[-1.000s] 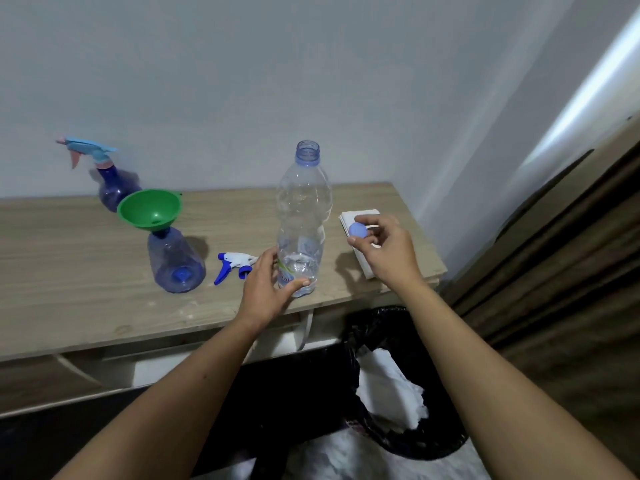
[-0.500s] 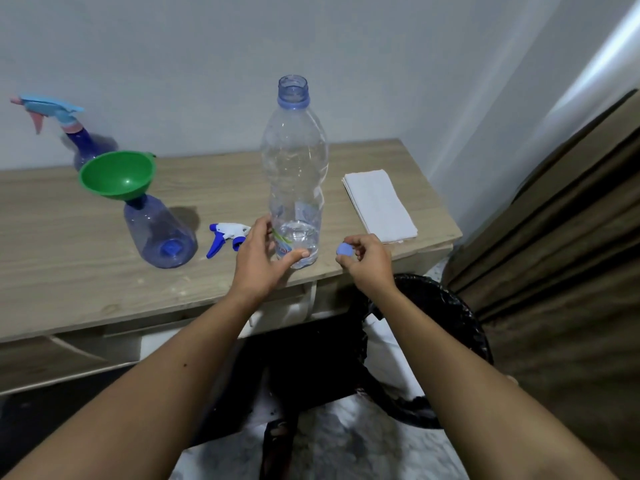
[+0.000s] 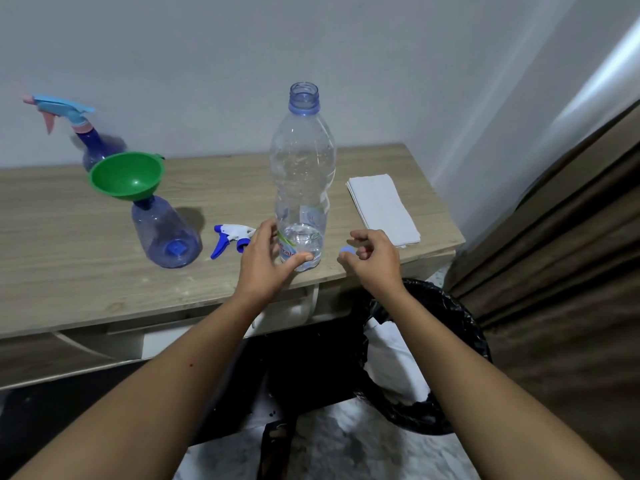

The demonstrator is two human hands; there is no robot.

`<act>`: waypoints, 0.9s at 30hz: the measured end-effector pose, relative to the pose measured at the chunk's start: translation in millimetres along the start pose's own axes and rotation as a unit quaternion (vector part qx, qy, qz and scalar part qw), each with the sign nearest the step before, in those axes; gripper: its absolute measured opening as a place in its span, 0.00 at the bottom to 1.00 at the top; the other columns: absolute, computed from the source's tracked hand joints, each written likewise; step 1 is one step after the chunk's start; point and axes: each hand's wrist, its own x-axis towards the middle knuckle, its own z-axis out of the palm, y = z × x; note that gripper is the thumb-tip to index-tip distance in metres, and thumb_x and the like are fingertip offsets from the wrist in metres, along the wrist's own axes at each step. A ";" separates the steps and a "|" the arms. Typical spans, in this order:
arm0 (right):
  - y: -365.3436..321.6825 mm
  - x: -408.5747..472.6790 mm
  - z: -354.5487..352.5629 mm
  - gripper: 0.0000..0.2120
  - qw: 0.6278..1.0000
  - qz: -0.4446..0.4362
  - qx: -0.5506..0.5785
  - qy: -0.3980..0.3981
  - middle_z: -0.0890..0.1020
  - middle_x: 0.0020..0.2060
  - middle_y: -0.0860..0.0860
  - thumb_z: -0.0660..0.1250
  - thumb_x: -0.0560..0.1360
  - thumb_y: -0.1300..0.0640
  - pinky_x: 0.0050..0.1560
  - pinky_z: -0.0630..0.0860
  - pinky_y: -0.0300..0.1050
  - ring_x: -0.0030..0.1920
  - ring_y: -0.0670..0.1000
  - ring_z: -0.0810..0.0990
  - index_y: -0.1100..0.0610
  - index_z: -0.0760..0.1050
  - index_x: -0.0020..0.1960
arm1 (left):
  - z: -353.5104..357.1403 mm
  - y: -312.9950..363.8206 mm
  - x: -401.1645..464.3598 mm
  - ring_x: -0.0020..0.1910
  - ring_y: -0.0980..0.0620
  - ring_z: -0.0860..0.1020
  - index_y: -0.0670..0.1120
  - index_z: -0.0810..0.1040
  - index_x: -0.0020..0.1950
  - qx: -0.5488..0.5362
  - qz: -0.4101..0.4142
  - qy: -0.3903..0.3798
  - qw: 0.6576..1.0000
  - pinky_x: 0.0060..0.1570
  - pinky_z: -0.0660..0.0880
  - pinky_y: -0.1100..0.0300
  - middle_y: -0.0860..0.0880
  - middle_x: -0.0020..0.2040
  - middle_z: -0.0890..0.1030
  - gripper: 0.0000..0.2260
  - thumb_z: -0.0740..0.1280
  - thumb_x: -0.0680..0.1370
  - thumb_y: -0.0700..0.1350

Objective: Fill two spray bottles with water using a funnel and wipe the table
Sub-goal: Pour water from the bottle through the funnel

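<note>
two hands at the open water bottle, two spray bottles waiting

one clear water bottle (image 3: 302,188) stands upright and uncapped near the front edge of the wooden table (image 3: 69,271), with only a little water at its bottom. the left hand (image 3: 265,263) cups its base, thumb in front and fingers behind, grasping the bottle loosely. the right hand (image 3: 372,259) hovers just right of the bottle, fingertips pinched on one small blue cap (image 3: 345,250), close above the table's front edge.

two spray bottles: one open spray bottle (image 3: 166,237) sits left of the left hand, well apart, with one green funnel (image 3: 127,174) seated in its neck, tilted a little. one capped spray bottle (image 3: 86,140) with a light blue trigger stands farther left and back, by the wall, partly hidden behind the funnel. one loose blue-and-white spray head (image 3: 230,237) lies on the table just beside the left hand's knuckles.

one folded white cloth (image 3: 382,209) lies beyond the right hand, near the table's right edge.

open tabletop lies left of the open spray bottle and along the front left. below the right forearm, off the table's front right corner, stands one black-lined bin (image 3: 464,341); a brown curtain (image 3: 571,271) hangs close on the right.
</note>
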 end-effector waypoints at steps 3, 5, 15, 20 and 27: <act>-25.1 -1.4 -5.3 0.19 0.999 -0.031 0.036 0.013 0.81 0.58 0.47 0.78 0.74 0.59 0.50 0.76 0.32 0.47 0.41 0.78 0.53 0.81 0.63 | 0.9 0.0 -0.6 0.65 0.55 0.81 0.50 0.72 0.73 0.000 -0.005 -0.001 1.000 0.63 0.78 0.66 0.51 0.69 0.80 0.36 0.84 0.70 0.51; -43.5 -2.0 -8.5 0.20 0.996 -0.064 0.054 0.013 0.81 0.60 0.48 0.78 0.74 0.59 0.53 0.75 0.36 0.51 0.45 0.79 0.52 0.80 0.65 | 0.4 1.2 -0.9 0.65 0.57 0.80 0.50 0.72 0.74 0.001 -0.008 0.000 1.000 0.63 0.77 0.69 0.51 0.69 0.80 0.37 0.84 0.70 0.51; -104.4 -16.0 -4.4 0.44 0.981 -0.125 0.133 -0.061 0.73 0.72 0.45 0.82 0.67 0.46 0.74 0.70 0.44 0.73 0.45 0.72 0.48 0.65 0.77 | -24.0 10.5 -9.1 0.77 0.54 0.70 0.48 0.59 0.85 0.023 -0.008 0.002 1.000 0.76 0.69 0.56 0.51 0.82 0.68 0.52 0.84 0.69 0.57; -117.2 -22.1 10.0 0.49 0.985 -0.106 0.135 -0.032 0.74 0.70 0.45 0.83 0.61 0.38 0.70 0.71 0.41 0.71 0.46 0.73 0.50 0.65 0.75 | -58.5 0.1 -36.6 0.62 0.55 0.81 0.45 0.73 0.77 0.012 -0.008 0.094 0.995 0.64 0.78 0.60 0.48 0.66 0.81 0.40 0.84 0.69 0.52; -132.9 -21.2 34.3 0.40 0.988 -0.102 0.110 0.017 0.77 0.65 0.48 0.85 0.65 0.44 0.71 0.74 0.55 0.66 0.50 0.77 0.51 0.67 0.69 | -137.4 -16.5 -58.7 0.52 0.55 0.82 0.47 0.78 0.66 0.078 -0.040 0.194 0.977 0.55 0.82 0.53 0.50 0.57 0.83 0.31 0.84 0.68 0.54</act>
